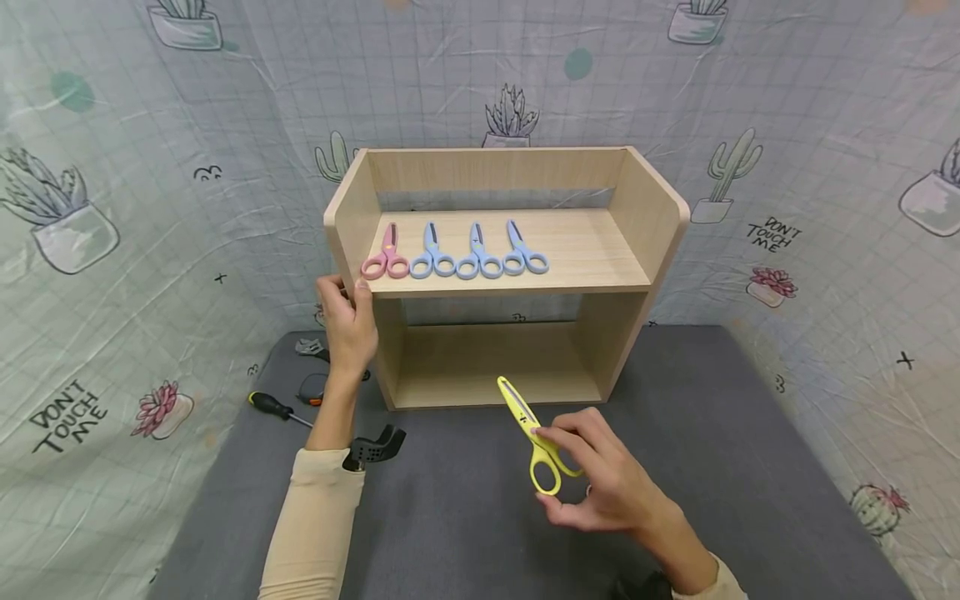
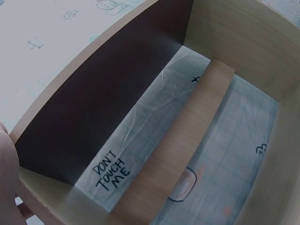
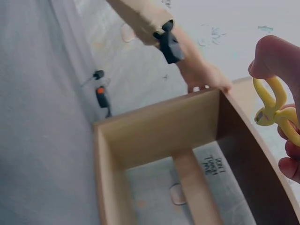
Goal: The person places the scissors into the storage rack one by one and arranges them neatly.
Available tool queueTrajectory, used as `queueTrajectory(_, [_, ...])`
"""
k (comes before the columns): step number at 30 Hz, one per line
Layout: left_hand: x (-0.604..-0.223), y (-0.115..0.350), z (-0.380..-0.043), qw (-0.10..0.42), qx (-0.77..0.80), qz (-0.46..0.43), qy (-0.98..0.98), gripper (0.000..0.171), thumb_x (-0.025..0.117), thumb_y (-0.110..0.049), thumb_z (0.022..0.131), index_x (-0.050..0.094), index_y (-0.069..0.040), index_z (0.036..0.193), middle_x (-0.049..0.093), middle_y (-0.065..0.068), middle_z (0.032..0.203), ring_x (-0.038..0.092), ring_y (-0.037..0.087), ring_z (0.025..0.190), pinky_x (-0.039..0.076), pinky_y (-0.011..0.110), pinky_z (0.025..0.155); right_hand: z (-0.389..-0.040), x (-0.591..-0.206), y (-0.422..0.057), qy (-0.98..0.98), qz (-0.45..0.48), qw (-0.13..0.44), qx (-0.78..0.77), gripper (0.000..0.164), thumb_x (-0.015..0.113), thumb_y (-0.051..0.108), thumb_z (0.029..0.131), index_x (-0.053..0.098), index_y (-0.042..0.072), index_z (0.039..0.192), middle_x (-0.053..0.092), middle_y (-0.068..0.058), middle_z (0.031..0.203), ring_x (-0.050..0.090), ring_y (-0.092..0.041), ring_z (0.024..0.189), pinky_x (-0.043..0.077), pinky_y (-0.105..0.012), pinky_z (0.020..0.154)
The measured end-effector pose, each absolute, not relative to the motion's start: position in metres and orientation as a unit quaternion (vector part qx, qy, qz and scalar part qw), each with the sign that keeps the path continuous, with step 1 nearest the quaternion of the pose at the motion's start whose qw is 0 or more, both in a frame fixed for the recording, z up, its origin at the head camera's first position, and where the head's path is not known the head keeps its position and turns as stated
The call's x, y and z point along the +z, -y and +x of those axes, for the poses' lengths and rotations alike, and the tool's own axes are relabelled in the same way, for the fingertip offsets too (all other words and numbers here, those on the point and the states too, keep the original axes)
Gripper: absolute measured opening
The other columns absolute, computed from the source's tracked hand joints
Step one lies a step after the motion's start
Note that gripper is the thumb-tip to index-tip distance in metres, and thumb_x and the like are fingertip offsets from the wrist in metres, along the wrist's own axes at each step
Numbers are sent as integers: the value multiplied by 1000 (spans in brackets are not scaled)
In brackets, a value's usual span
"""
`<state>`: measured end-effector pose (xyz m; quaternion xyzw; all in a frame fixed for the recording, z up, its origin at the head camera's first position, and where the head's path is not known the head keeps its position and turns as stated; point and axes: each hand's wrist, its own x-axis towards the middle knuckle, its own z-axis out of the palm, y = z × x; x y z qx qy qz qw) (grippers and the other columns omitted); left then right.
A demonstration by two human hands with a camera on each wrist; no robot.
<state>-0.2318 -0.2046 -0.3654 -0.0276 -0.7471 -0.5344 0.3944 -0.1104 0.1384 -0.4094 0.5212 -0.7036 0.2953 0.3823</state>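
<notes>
My right hand (image 1: 603,471) pinches a pair of yellow scissors (image 1: 517,404) by the handle loops, blades pointing up and to the left, in front of a light wooden shelf (image 1: 510,387). In the right wrist view the yellow scissors (image 3: 271,110) show between thumb and fingers at the right edge. My left hand (image 1: 351,325) grips the shelf's left side at the upper board, thumb at the front. On that board, pink scissors (image 1: 386,262) lie leftmost. Three pairs of blue scissors (image 1: 432,262) follow in a row to the right, handles toward the front.
On the grey table (image 1: 480,533), left of the shelf, lie a screwdriver (image 1: 270,405), an adjustable wrench (image 1: 309,347) and a black-and-orange tool (image 1: 312,389), partly hidden by the left arm. A patterned cloth (image 1: 225,167) hangs behind and at both sides.
</notes>
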Motion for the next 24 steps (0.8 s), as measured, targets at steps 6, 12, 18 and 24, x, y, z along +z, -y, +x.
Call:
queueTrajectory(6, [-365, 204, -231, 392, -534, -28, 749, 40, 43, -27, 98, 37, 9, 113, 42, 21, 107, 39, 14, 87, 33, 32, 76, -126, -395, -142, 699, 509, 408, 293, 52, 70, 35, 78, 68, -8, 109, 61, -14, 97, 51, -23, 87, 43, -30, 76])
queueTrajectory(12, [-366, 205, -232, 395, -529, -26, 751, 42, 42, -29, 98, 37, 9, 114, 41, 21, 107, 39, 15, 88, 32, 32, 75, -144, -382, -150, 711, 481, 425, 289, 54, 67, 39, 82, 68, -8, 110, 61, -17, 99, 49, -25, 87, 41, -30, 77])
queueTrajectory(18, [-366, 205, -231, 396, -529, -28, 750, 42, 43, -29, 98, 37, 10, 114, 42, 24, 109, 39, 16, 90, 33, 33, 77, -169, -368, -157, 714, 456, 446, 290, 56, 68, 39, 81, 68, -9, 112, 60, -19, 97, 49, -28, 87, 38, -33, 78])
queueTrajectory(24, [-365, 205, -232, 398, -528, -30, 749, 42, 44, -28, 98, 38, 10, 115, 43, 26, 110, 42, 19, 91, 34, 33, 77, -195, -354, -161, 733, 423, 450, 285, 59, 69, 41, 82, 67, -7, 116, 60, -22, 100, 50, -32, 90, 38, -32, 79])
